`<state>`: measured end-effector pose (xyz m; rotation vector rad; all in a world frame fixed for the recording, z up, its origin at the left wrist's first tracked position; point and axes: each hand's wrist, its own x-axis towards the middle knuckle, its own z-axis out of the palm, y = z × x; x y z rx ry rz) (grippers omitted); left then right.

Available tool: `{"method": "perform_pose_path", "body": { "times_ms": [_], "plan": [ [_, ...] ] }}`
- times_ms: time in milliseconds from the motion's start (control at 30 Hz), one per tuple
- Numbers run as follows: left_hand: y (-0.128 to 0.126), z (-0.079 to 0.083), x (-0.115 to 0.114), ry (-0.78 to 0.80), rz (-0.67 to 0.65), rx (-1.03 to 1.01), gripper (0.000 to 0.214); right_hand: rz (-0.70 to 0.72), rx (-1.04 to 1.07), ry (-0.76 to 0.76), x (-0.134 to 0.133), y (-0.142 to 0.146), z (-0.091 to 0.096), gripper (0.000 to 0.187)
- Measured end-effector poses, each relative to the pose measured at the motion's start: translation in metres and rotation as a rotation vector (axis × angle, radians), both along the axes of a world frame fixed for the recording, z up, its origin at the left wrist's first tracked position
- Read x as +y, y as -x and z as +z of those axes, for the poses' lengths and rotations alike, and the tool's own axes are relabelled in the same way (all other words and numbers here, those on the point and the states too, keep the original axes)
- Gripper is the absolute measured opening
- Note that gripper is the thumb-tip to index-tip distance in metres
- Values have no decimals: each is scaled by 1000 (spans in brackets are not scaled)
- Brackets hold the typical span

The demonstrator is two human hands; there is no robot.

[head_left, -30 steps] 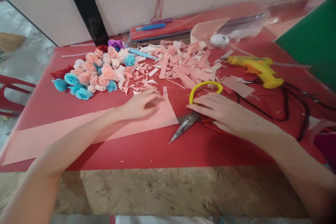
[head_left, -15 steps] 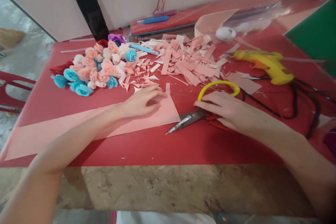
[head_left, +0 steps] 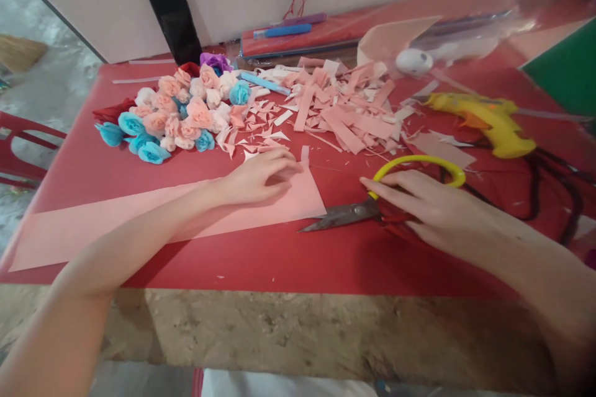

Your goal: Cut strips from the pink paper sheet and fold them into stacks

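My left hand (head_left: 258, 178) rests on a long pink crepe paper strip (head_left: 116, 208), fingers loosely bent and thumb apart, near the strip's right end. A small pale tab (head_left: 305, 154) stands out at the strip's upper edge by the fingertips. My right hand (head_left: 433, 205) holds a pair of scissors (head_left: 347, 216) with a large yellow loop; a red part shows under the hand. The dark blades point left, slightly parted, close to the strip's lower right corner. I cannot tell whether they touch it.
Rolled paper flowers (head_left: 162, 118) and a heap of pink scraps (head_left: 344, 108) lie behind my hands. A yellow glue gun (head_left: 484, 121) with a black cord is at right. A phone (head_left: 170, 9) leans on the wall near pens (head_left: 284, 31). The table's front edge (head_left: 261, 292) runs below.
My right hand has shifted right and slightly toward me, turning the scissors flatter, and the blades look a little more parted. My left hand stays on the paper strip. The view has shifted slightly.
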<state>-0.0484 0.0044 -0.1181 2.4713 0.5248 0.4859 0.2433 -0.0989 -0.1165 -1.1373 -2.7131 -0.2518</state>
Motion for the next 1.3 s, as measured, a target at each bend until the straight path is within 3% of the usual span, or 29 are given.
{"method": "perform_pose_path", "body": {
  "times_ms": [233, 633, 933, 1300],
  "plan": [
    [0, -2, 0, -17, -4, -13, 28, 24, -1, 13, -4, 8, 5, 81],
    [0, -3, -1, -5, 0, -18, 30, 72, -32, -102, -3, 13, 17, 82],
    [-1, -3, -1, -22, 6, 1, 29, 1, -1, 8, -6, 15, 6, 83],
    [0, -1, -2, -3, 11, 6, 31, 19, 12, 30, -3, 5, 14, 75]
  ]
}}
